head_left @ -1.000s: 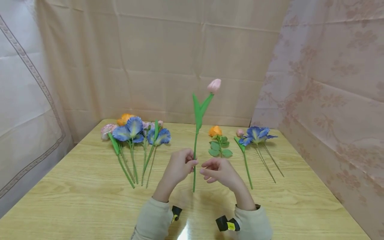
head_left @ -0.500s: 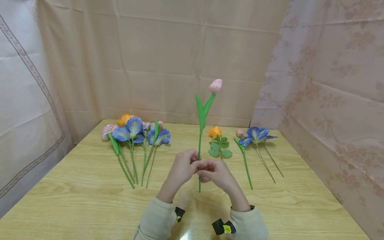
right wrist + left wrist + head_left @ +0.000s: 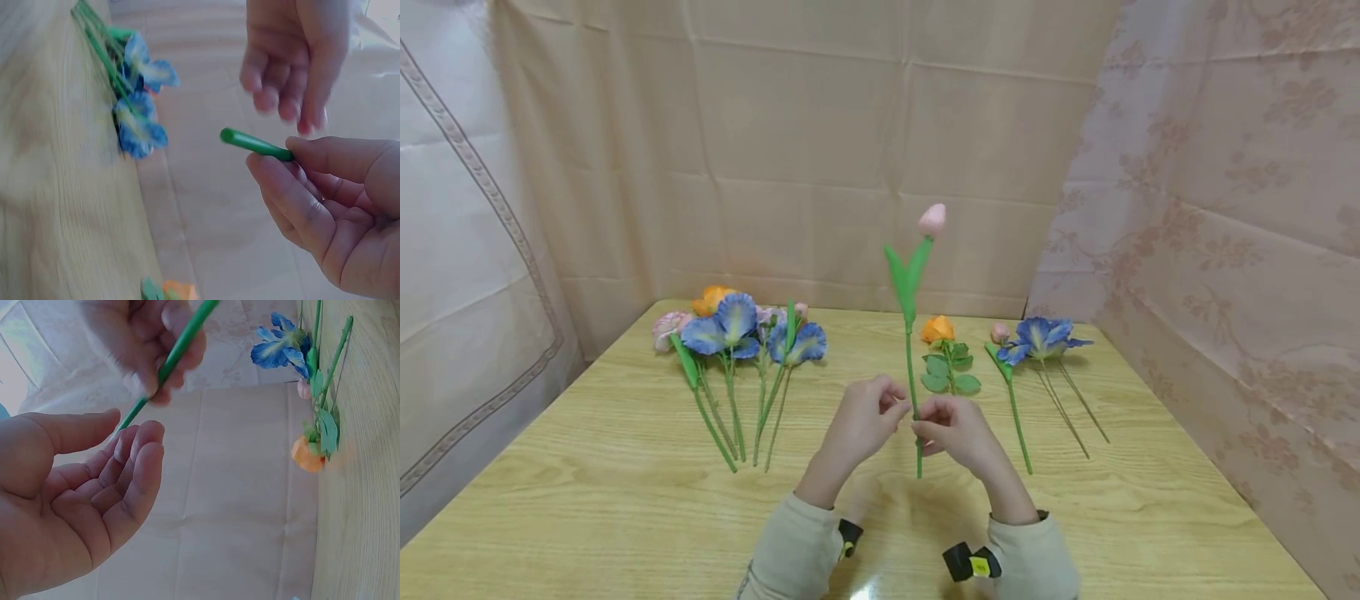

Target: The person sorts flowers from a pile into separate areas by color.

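A pink tulip [image 3: 910, 304] with green leaves stands upright over the table in the head view, its bud leaning a little to the right. My right hand [image 3: 958, 433] pinches its lower stem between thumb and fingers. The cut end of that stem [image 3: 253, 144] points out past the fingertips in the right wrist view. My left hand [image 3: 868, 423] is just left of the stem, thumb and fingers slightly bent and apart, holding nothing. In the left wrist view a gap shows between the left thumb [image 3: 87, 429] and fingers, with the stem beyond them.
On the wooden table [image 3: 625, 500], a bunch of blue irises [image 3: 735, 321] with pink and orange flowers lies left. Behind my right hand lies an orange rose [image 3: 938, 328]. Farther right are another pink tulip [image 3: 1013, 392] and blue irises [image 3: 1045, 337]. Cloth [image 3: 805, 150] hangs behind.
The tulip has passed from my left hand to my right and shifted slightly right. The left fingers have come off the stem. The flowers on the table have stayed put.
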### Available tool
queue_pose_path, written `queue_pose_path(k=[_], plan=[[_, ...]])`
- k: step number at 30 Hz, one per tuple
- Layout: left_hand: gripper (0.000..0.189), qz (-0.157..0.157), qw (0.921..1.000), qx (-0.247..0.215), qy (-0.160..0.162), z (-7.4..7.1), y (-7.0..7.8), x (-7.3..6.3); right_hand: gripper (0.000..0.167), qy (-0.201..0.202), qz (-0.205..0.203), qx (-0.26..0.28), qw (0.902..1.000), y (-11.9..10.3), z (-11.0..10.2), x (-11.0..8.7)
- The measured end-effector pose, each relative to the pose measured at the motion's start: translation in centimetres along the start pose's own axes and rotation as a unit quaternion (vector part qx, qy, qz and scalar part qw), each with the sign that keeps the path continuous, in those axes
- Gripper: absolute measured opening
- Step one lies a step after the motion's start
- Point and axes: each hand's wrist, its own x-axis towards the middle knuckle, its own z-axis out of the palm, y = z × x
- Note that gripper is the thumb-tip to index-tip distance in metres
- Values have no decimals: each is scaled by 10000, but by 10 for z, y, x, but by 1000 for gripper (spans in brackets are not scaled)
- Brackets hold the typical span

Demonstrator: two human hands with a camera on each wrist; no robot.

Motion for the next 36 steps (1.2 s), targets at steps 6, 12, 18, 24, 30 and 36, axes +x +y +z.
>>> queue_pose_path(k=[6,12,18,24,30,36], plan=[[5,201,9996,90,172,-3,-4,-2,6,340,487,-404,9974,13,-21,1],[7,227,9995,100,191,-5,-7,-3,4,470,1034,-681,9912,29,-46,3],[8,158,9997,123,113,-6,-10,-4,6,466,1594,-960,9814,47,-65,6],[9,178,9995,252,-13,-7,-11,-6,6,392,1935,-1132,9738,65,-76,9],[9,152,9993,335,-53,-7,-11,-7,12,285,2106,-1343,9679,76,-85,11],[9,111,9991,387,-139,-6,-13,-6,12,194,2275,-1227,9658,83,-87,9]])
